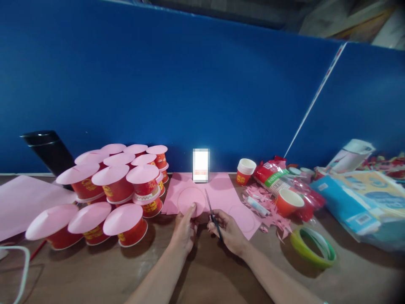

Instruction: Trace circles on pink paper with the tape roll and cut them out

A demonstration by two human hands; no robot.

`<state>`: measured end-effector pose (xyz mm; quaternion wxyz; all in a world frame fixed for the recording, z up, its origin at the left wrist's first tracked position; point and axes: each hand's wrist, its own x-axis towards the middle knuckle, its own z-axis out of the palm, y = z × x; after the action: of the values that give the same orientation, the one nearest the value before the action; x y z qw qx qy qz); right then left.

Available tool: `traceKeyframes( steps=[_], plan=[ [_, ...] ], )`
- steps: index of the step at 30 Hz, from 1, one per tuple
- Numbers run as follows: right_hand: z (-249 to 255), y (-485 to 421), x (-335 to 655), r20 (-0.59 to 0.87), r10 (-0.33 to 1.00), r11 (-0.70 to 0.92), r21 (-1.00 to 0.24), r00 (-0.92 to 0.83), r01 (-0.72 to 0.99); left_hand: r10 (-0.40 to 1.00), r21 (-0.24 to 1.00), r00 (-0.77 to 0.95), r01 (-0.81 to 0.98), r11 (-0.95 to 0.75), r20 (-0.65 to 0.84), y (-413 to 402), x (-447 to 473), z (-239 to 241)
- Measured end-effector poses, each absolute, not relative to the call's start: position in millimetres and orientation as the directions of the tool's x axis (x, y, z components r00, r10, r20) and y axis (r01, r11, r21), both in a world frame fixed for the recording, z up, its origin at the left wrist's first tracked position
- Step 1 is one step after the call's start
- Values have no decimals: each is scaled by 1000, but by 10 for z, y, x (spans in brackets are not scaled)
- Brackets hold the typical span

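Observation:
My left hand (185, 230) pinches the near edge of a round pink paper disc (191, 200) and holds it up above the pink paper sheet (221, 192). My right hand (229, 232) is closed round the handles of a pair of scissors (212, 213). Their blades point away from me and stand just right of the disc. A pencilled circle (242, 217) shows on the sheet to the right of my right hand.
A pile of red paper cups with pink cone lids (117, 190) fills the left. A lit phone (201, 165) leans on the blue wall. Right: stacked cups (245, 171), a red cup (288, 202), pink scraps (268, 211), a green tape roll (311, 247), packets (354, 202).

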<state>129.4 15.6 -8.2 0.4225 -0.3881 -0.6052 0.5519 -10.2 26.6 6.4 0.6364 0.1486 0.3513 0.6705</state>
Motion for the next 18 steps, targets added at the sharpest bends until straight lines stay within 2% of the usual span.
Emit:
traceKeyframes(
  steps=[3,10,18],
  plan=[
    [-87,175,1287,65,942,56,-998,-328,-38,966,668,-127,-742,58,-226,270,-108,48],
    [-82,177,1277,17,954,-18,-994,-300,-112,947,655,-149,-751,79,-285,288,-124,37],
    [-78,181,1284,24,954,-15,-992,-297,-128,937,641,-122,-757,126,-328,294,-137,25]
  ],
)
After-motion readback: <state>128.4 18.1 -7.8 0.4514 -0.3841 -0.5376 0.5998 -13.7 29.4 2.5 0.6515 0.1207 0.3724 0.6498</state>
